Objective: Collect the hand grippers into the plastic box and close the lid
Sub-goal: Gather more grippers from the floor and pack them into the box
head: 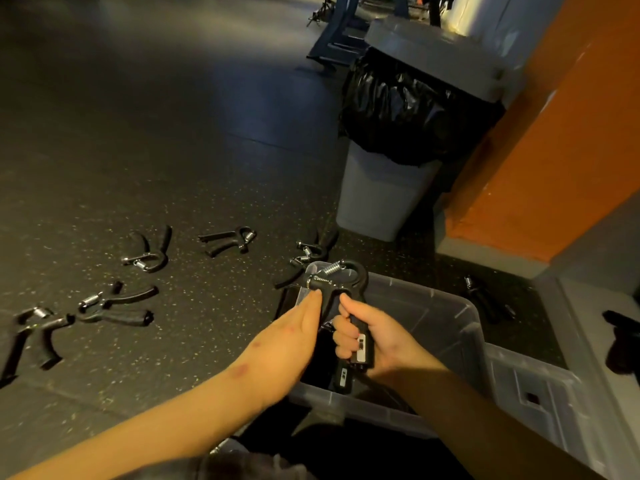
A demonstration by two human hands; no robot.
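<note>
Head view: I see both hands over the open plastic box (460, 327), which stands on the dark speckled floor (173, 133). My right hand (374, 337) is curled tight round one handle of the held hand gripper (341, 278), the handle with the white label. The gripper's spring end points up, above the box's far-left corner. My left hand (291, 341) lies with straight fingers against the other handle. Its thumb is hidden, so I cannot tell whether it grasps.

Below the hands, low in the box, a second labelled handle (343, 375) shows. I cannot tell whether it rests in the box or is held.

On the floor left of the box I count four grippers lying well apart: the far-left gripper (31, 337), the bent-handled gripper (114, 303), the upright-V gripper (149, 251) and the middle gripper (228, 239). Just beyond the box's far-left corner is a tangled cluster (311, 254), one gripper or two; I cannot separate them. One more, the right-side gripper (488, 299), lies on the floor right of the box.

The clear lid (540, 393) lies beside the box's right wall. One grey bin (377, 199) with a black bag (398, 116) stands beyond the box, against an orange wall (571, 116).
</note>
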